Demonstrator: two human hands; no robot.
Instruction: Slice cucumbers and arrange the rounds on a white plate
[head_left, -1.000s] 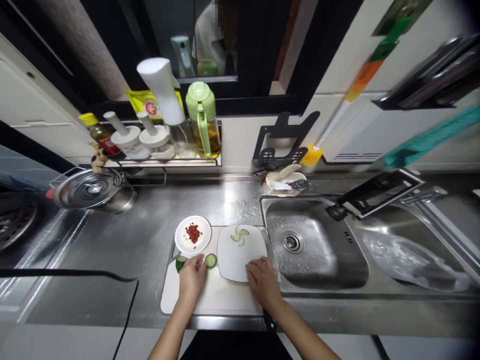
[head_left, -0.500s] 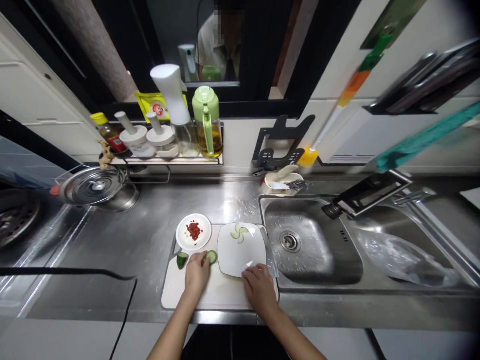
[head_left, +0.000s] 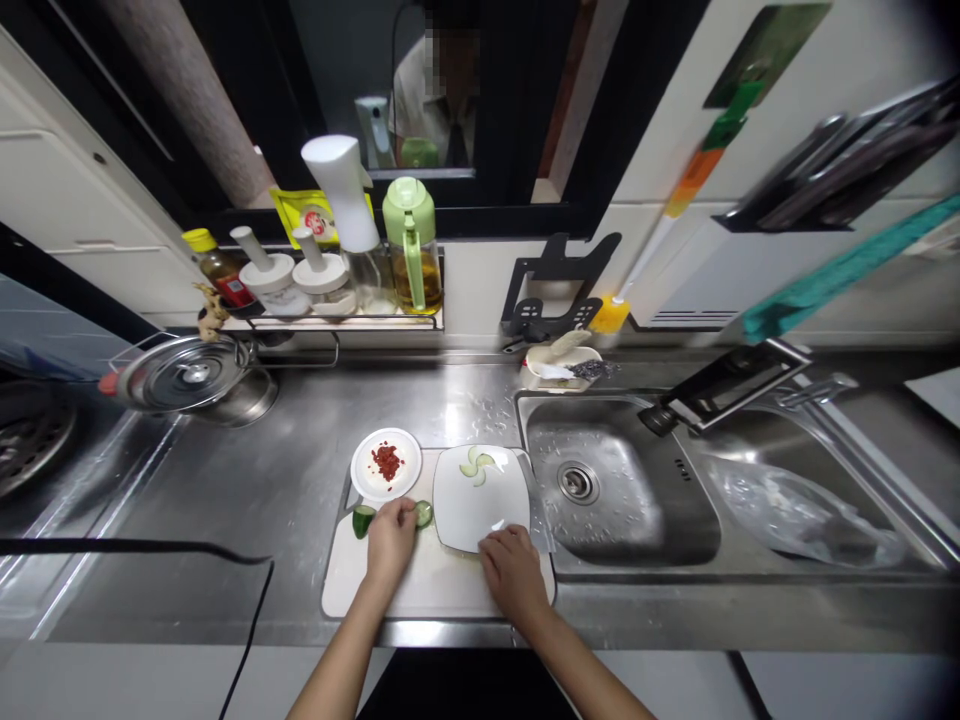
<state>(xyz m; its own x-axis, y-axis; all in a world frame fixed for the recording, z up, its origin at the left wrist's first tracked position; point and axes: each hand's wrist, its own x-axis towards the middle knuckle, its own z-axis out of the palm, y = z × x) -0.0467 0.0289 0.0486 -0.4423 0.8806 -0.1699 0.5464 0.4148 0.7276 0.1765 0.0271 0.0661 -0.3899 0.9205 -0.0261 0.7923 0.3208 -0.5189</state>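
My left hand (head_left: 391, 540) is closed in a pinch at a pale green cucumber slice (head_left: 424, 514), above the white cutting board (head_left: 442, 595). A dark green cucumber end piece (head_left: 363, 520) lies just left of that hand. My right hand (head_left: 514, 570) rests with its fingers laid loosely over the near right edge of a white square plate (head_left: 480, 505). Several thin cucumber pieces (head_left: 475, 464) are fanned out near the plate's far side. A small white dish (head_left: 361, 474) with chopped red bits (head_left: 387, 462) stands at the board's far left corner.
Right of the board lies a steel sink (head_left: 637, 540), with a plastic bag (head_left: 802, 515) in the second basin. A lidded pot (head_left: 240, 400) stands at left. Behind, a rack holds a green-topped oil bottle (head_left: 411, 245) and seasoning jars (head_left: 274, 285). A black cable (head_left: 135, 545) crosses the left.
My left hand has shifted slightly, its fingertips now a little farther back by the cucumber slice. My right hand stays at the plate's edge. The whole view has shifted slightly.
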